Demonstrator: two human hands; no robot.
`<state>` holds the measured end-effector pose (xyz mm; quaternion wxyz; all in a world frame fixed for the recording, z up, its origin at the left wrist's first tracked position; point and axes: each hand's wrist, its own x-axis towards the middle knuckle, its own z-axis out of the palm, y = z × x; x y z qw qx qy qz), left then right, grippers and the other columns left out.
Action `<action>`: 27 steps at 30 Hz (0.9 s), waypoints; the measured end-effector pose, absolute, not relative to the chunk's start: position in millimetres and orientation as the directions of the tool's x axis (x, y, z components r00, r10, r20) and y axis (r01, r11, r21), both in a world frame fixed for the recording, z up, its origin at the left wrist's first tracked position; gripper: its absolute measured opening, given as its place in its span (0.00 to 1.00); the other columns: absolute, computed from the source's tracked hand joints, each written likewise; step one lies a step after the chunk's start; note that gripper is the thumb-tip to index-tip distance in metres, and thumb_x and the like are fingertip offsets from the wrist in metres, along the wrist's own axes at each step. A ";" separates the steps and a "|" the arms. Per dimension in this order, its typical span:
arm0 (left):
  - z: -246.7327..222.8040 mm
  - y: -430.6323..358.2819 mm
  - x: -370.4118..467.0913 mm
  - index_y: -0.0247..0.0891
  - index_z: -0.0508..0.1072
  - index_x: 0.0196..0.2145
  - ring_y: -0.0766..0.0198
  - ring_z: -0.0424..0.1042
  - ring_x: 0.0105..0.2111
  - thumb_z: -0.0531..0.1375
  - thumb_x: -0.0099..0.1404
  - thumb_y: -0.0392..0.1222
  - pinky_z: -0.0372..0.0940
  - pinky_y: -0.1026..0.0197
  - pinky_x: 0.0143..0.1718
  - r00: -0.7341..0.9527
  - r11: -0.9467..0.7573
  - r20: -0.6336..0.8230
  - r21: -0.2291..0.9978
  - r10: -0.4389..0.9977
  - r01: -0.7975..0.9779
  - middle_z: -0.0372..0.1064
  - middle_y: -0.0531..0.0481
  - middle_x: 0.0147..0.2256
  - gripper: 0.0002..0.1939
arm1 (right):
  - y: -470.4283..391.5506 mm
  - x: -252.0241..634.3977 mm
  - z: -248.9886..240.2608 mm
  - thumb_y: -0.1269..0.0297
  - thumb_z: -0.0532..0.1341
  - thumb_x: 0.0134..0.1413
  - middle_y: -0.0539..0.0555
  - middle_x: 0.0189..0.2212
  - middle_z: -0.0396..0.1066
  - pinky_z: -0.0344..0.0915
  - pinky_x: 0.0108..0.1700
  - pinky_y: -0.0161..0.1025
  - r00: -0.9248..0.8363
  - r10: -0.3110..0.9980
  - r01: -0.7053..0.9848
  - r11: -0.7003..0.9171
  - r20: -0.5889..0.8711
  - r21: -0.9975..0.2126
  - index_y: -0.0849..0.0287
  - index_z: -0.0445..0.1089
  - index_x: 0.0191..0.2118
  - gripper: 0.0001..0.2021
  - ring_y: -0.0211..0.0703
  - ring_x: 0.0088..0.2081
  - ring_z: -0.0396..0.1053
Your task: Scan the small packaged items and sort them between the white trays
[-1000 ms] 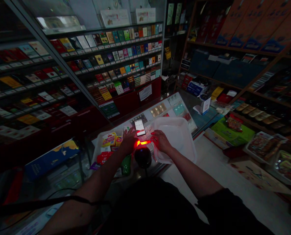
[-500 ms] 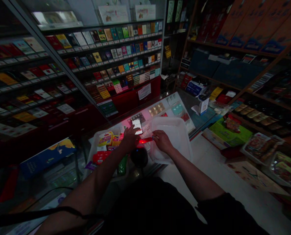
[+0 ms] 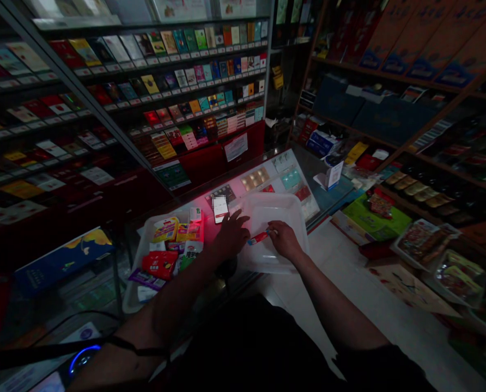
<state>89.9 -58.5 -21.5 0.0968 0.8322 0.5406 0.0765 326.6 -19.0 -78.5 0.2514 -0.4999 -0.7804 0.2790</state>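
Head view shows the red packet (image 3: 259,237), pinched by the fingers of the right hand (image 3: 286,240), moved from the light of the dark scanner (image 3: 228,267) to above the white tub (image 3: 304,237), so this scan seems finished, while the left hand (image 3: 230,238) is near, fingers spread.

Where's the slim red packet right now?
In the head view, the slim red packet is just below and right of centre, in the right hand, over the white plastic tub, beside the left hand.
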 end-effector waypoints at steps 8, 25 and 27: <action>-24.5 -59.0 105.1 0.44 0.83 0.36 0.40 0.54 0.72 0.62 0.67 0.37 0.47 0.29 0.71 0.358 -0.338 -0.001 0.324 0.934 0.883 0.69 0.45 0.65 0.08 | -20.1 347.5 -90.0 0.72 0.61 0.64 0.61 0.52 0.79 0.66 0.62 0.51 -0.404 0.911 0.658 0.352 0.082 -0.665 0.58 0.80 0.43 0.09 0.52 0.56 0.73; -2.4 -102.8 10.5 0.42 0.81 0.42 0.46 0.68 0.64 0.60 0.71 0.41 0.59 0.36 0.67 0.155 -0.203 0.156 0.373 0.976 0.905 0.75 0.43 0.59 0.09 | -12.5 294.5 -72.9 0.72 0.62 0.64 0.61 0.51 0.79 0.67 0.61 0.47 -0.484 0.869 0.618 0.423 0.103 -0.662 0.59 0.80 0.39 0.08 0.50 0.53 0.75; -1.0 -103.7 -14.9 0.41 0.81 0.45 0.48 0.73 0.59 0.58 0.71 0.43 0.64 0.41 0.64 0.067 -0.116 0.135 0.396 0.988 0.911 0.77 0.42 0.56 0.12 | -16.0 277.5 -64.4 0.72 0.62 0.64 0.60 0.50 0.79 0.68 0.60 0.46 -0.482 0.867 0.598 0.431 0.126 -0.676 0.59 0.79 0.40 0.07 0.49 0.52 0.75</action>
